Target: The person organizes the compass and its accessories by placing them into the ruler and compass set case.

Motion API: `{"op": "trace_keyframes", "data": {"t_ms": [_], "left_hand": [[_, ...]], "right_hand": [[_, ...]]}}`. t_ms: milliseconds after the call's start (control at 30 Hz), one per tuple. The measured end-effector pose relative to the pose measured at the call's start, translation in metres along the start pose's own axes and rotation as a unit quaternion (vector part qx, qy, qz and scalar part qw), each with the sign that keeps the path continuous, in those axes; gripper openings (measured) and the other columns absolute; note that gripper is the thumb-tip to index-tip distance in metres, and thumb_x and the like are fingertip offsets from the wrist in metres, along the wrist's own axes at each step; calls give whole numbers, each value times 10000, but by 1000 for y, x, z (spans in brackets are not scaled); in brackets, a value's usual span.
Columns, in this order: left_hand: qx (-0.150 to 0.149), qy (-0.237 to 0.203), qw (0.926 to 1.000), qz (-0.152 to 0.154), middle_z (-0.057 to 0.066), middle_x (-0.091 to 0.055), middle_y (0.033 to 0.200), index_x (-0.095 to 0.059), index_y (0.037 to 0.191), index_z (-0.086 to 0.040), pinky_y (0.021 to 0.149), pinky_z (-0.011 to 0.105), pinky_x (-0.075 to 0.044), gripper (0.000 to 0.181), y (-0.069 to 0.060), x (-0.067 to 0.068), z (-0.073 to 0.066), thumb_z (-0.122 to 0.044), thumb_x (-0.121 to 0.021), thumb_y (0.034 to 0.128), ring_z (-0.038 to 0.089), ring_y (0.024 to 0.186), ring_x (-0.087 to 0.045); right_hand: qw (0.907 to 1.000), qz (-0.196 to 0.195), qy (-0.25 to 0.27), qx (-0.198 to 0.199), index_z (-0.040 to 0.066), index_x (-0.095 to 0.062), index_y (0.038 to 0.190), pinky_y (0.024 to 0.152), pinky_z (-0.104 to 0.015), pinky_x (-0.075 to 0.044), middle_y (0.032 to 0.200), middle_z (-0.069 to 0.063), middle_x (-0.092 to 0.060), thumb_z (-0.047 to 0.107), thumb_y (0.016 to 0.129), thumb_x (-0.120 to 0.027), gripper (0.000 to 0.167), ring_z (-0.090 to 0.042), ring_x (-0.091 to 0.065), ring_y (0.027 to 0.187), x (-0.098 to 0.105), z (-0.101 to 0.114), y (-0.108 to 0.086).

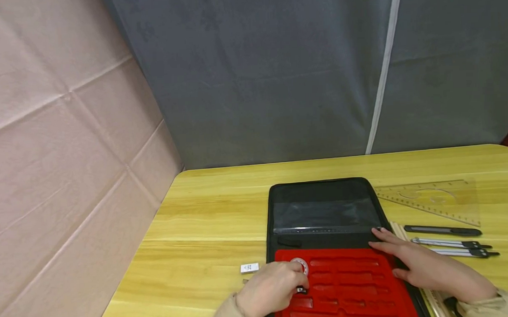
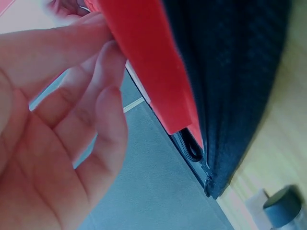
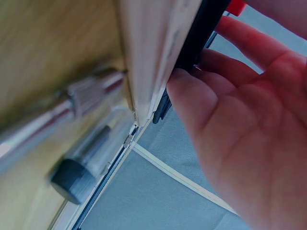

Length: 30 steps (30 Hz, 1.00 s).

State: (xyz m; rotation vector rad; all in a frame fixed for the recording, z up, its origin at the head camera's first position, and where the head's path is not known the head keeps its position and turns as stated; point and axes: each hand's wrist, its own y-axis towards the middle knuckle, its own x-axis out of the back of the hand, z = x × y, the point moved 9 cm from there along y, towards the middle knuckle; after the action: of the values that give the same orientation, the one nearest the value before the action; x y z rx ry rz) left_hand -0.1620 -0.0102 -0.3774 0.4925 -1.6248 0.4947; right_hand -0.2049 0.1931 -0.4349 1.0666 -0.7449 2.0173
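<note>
Find the red tray (image 1: 346, 269) at the bottom centre of the frame, in the unfolded black case (image 1: 332, 242), under a left hand (image 1: 275, 286) with fingers curled at a small black piece (image 1: 301, 290) beside a white ring (image 1: 306, 266), too covered to tell whether gripping. On the case's right side, note the right hand (image 1: 413, 262), fingers spread, nearly straight, apparently without a hold. Beware of dropping the piece through a loose pinch, tilting the tray by pressing unevenly, or, at lower right, knocking the compasses (image 1: 477, 253) with a forearm sweep.

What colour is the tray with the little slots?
The tray is red; it shows best in the head view.
</note>
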Motion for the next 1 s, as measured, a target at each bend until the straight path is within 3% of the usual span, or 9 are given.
{"op": "trace_keyframes", "data": {"t_ms": [100, 467, 733, 1000], "left_hand": [[20, -58, 10000, -15, -120, -610, 842, -713, 888, -235, 611, 68, -413, 226, 0, 0, 0, -67, -716, 736, -45, 705, -520], [66, -67, 10000, -1, -110, -611, 848, -709, 901, -234, 595, 71, -406, 214, 0, 0, 2, -88, -715, 746, -41, 685, -521], [-71, 148, 9998, 70, -111, -601, 856, -701, 926, -244, 571, 62, -389, 227, -2, 0, -1, -100, -716, 750, -46, 707, -519], [-225, 147, 9993, -275, -126, -613, 886, -698, 933, -233, 640, 73, -425, 218, -7, 12, 2, -99, -700, 761, -41, 768, -553]], "right_hand": [[10000, 1, 2, -3, 49, -479, 1298, 860, -525, -416, 1429, -236, -272, 75, 753, -691, 585, -305, -156, 1350, 0, 0, 0], [10000, 27, 24, -74, 41, -486, 1291, 856, -551, -404, 1431, -241, -266, 63, 745, -696, 586, -475, -227, 1263, 1, 2, 1], [9999, 43, 45, -108, 37, -487, 1289, 855, -542, -409, 1432, -241, -262, 57, 746, -694, 581, -475, -224, 1265, 1, 4, 0], [9999, 57, 55, -128, 37, -491, 1286, 866, -563, -391, 1432, -240, -264, 59, 744, -696, 580, -476, -220, 1269, 1, 3, 0]]}}
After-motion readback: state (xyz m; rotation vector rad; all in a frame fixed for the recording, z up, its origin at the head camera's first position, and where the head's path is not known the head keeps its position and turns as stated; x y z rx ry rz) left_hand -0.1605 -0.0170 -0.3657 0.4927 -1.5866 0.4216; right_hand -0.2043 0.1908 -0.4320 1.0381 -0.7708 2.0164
